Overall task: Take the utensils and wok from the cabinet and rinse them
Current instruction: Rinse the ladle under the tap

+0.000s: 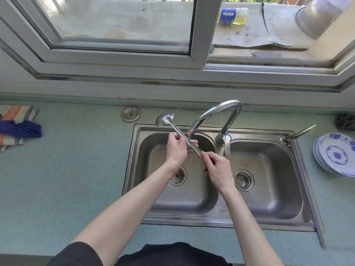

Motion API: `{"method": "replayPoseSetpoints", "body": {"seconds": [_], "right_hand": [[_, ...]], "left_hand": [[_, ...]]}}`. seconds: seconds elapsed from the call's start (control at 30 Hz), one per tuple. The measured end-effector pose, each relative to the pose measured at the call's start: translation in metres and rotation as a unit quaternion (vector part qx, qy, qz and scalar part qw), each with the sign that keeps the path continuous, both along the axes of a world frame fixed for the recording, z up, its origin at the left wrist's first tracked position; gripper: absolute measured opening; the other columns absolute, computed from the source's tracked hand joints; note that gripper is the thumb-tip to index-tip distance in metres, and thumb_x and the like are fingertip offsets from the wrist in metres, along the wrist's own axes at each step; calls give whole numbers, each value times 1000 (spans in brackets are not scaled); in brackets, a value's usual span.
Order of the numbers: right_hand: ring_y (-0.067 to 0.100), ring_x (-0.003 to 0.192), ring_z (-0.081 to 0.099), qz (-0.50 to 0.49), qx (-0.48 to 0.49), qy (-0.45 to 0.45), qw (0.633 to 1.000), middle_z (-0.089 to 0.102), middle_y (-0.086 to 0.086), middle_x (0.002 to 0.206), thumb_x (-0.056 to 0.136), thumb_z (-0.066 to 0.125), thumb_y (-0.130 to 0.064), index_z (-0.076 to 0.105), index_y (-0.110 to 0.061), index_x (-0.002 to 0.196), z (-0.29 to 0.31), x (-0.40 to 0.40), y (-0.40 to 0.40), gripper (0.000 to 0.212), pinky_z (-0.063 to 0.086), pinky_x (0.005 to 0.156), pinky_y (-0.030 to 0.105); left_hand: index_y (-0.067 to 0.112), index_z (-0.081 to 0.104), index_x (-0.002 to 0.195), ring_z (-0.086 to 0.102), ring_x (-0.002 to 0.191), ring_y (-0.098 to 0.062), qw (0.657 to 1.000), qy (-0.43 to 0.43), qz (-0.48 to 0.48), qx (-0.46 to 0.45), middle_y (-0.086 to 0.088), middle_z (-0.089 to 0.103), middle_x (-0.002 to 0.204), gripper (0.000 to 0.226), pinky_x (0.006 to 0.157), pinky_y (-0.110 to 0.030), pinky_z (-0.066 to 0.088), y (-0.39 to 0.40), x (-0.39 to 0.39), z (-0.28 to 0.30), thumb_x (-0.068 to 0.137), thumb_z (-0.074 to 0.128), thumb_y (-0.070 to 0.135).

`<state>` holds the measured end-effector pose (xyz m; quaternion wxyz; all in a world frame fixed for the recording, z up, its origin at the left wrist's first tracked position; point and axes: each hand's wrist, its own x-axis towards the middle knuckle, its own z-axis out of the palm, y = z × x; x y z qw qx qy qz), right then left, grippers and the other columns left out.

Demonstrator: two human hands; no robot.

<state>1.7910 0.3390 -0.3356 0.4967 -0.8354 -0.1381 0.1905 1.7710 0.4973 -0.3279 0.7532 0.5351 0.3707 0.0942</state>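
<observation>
A steel ladle (167, 120) slants over the left basin of the double sink (217, 220), its bowl up at the far left and its handle running down to the right. My left hand (175, 148) grips the middle of the handle. My right hand (217, 167) grips the handle's lower end. The handle passes right under the spout of the curved faucet (217, 112), and water droplets fall below it. No wok is in view.
A stack of blue-patterned plates (335, 155) sits on the counter at the right, with a scrubber (345, 122) behind it. Cloths (17, 126) lie at the far left. A round metal cap (131, 113) sits behind the sink. A bottle (232, 15) lies outside the window.
</observation>
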Motion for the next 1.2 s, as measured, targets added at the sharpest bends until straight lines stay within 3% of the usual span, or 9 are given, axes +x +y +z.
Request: {"method": "replayPoseSetpoints", "body": {"seconds": [0.13, 0.27, 0.4, 0.5, 0.57, 0.67, 0.87, 1.03, 1.2], "right_hand": [[11, 52, 51, 4, -4, 11, 1000, 58, 3, 59, 106, 58, -35, 66, -19, 76, -7, -2, -4, 35, 47, 62, 34], [9, 54, 51, -12, -10, 10, 1000, 58, 2, 60, 106, 57, -37, 65, -26, 75, -9, -5, -5, 34, 46, 62, 35], [9, 65, 57, -3, -67, -54, 996, 62, -11, 68, 103, 60, -44, 69, -29, 104, -9, -6, -1, 17, 48, 66, 37], [16, 63, 59, 24, -122, -121, 985, 61, -8, 63, 99, 65, -46, 61, -32, 115, -7, -8, 3, 22, 40, 61, 33], [24, 66, 62, 18, -134, -130, 982, 64, -2, 66, 101, 61, -48, 59, -34, 115, -10, -7, 2, 20, 46, 62, 36], [25, 73, 65, 11, -114, -118, 986, 69, -3, 75, 103, 57, -50, 61, -36, 116, -16, -4, -2, 20, 53, 68, 39], [26, 78, 64, 24, -116, -90, 989, 69, -5, 78, 105, 52, -50, 66, -32, 110, -18, -2, -6, 23, 52, 69, 40], [25, 73, 61, 26, -119, -52, 991, 65, -2, 70, 108, 46, -47, 68, -26, 97, -21, -5, -7, 33, 51, 69, 43], [23, 71, 63, -13, -107, -31, 994, 67, -1, 69, 108, 40, -51, 69, -24, 91, -18, -7, -4, 44, 49, 68, 42]], "left_hand": [[-3, 49, 108, 78, 80, -32, 999, 40, 17, 20, -18, 78, 84, 27, 66, -38, 64, 5, 2, 6, 109, 35, 20], [-10, 57, 101, 78, 77, -25, 998, 49, 23, 35, -16, 79, 88, 36, 56, -28, 58, 11, 4, 9, 108, 41, 21], [-15, 59, 90, 77, 75, -21, 997, 47, 11, 54, -15, 79, 93, 36, 55, -29, 59, 9, 7, 6, 106, 43, 14], [-14, 61, 95, 77, 77, -21, 999, 39, 13, 35, -16, 78, 99, 37, 57, -29, 60, 8, 9, 7, 106, 41, 15], [-12, 62, 109, 77, 79, -21, 999, 28, 17, 3, -18, 77, 102, 41, 59, -28, 60, 6, 10, 9, 110, 38, 21], [-8, 62, 115, 75, 81, -25, 999, 4, 24, -30, -23, 76, 106, 44, 61, -27, 61, 4, 9, 10, 112, 35, 26], [-3, 65, 112, 74, 81, -26, 995, -8, 54, -84, -20, 76, 98, 30, 75, -33, 64, 0, 6, 2, 109, 49, 22], [-1, 63, 111, 72, 77, -22, 986, -5, 93, -139, -10, 75, 95, 21, 70, -29, 63, -1, 7, 4, 105, 58, 19], [-1, 65, 110, 73, 80, -25, 984, 6, 101, -146, -12, 74, 90, 22, 75, -33, 64, -1, 6, 0, 104, 59, 18]]}}
